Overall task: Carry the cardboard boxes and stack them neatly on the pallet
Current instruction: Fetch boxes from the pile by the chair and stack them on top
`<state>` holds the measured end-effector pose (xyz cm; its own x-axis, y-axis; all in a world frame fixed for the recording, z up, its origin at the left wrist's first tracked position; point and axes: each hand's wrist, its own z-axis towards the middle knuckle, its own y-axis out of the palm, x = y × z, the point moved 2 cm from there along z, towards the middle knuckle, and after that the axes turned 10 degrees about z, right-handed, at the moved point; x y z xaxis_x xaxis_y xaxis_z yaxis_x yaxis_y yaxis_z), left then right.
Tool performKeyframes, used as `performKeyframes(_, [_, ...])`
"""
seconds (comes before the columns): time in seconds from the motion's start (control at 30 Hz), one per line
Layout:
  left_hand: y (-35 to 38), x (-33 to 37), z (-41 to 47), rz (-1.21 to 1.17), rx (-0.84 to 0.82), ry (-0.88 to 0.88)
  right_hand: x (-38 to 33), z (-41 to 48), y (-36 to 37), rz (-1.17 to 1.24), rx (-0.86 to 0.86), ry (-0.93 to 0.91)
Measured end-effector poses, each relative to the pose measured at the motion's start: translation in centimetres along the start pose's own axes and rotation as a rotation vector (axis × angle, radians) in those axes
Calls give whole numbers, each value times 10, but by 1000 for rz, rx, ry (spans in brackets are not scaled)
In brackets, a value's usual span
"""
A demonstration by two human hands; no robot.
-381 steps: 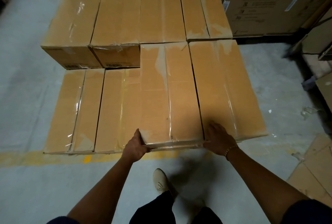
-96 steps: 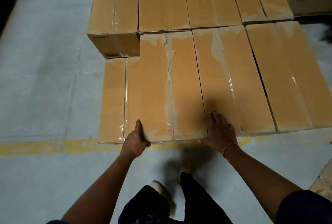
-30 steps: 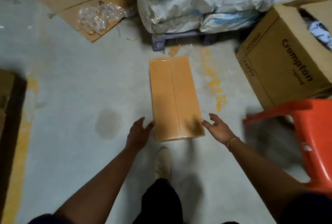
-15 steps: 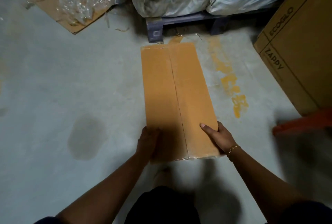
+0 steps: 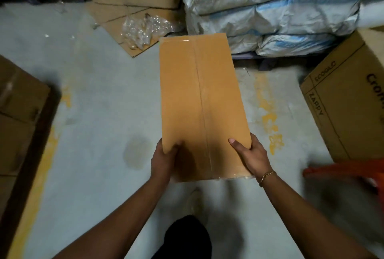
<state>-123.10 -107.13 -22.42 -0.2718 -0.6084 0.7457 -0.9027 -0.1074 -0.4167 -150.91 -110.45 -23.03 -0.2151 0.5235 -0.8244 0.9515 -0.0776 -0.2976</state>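
Observation:
A long tan cardboard box [image 5: 199, 96] with a taped centre seam is lifted off the grey floor, pointing away from me. My left hand [image 5: 164, 161] grips its near left edge, thumb on top and fingers underneath. My right hand [image 5: 249, 157] grips the near right corner the same way. The stacked boxes and the pallet are out of view.
White and blue sacks [image 5: 280, 9] are piled on a low pallet straight ahead. A large printed carton [image 5: 342, 109] stands at the right above an orange plastic object [image 5: 342, 172]. Flattened cardboard with crumpled plastic wrap [image 5: 143, 28] lies ahead left. Brown cartons [image 5: 14, 113] line the left edge.
Both hands have closed on the box's near end and raised it from the floor, so it looks larger and higher. Before that I turned away from the stacked boxes.

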Motion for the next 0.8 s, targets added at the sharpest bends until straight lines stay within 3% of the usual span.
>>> performKeyframes(0.2, [-134, 79, -149, -106, 116, 12, -133, -145, -7, 10, -111, -116])
performKeyframes(0.37, [-242, 100, -284, -199, 269, 8, -222, -284, 2, 8, -240, -213])
performKeyframes(0.57, [-350, 90, -410, -265, 406, -19, -292, -417, 34, -52, -395, -308])
performKeyframes(0.8, [-461, 35, -540, -369, 608, -3, -325, -547, 111, -140, -604, -409])
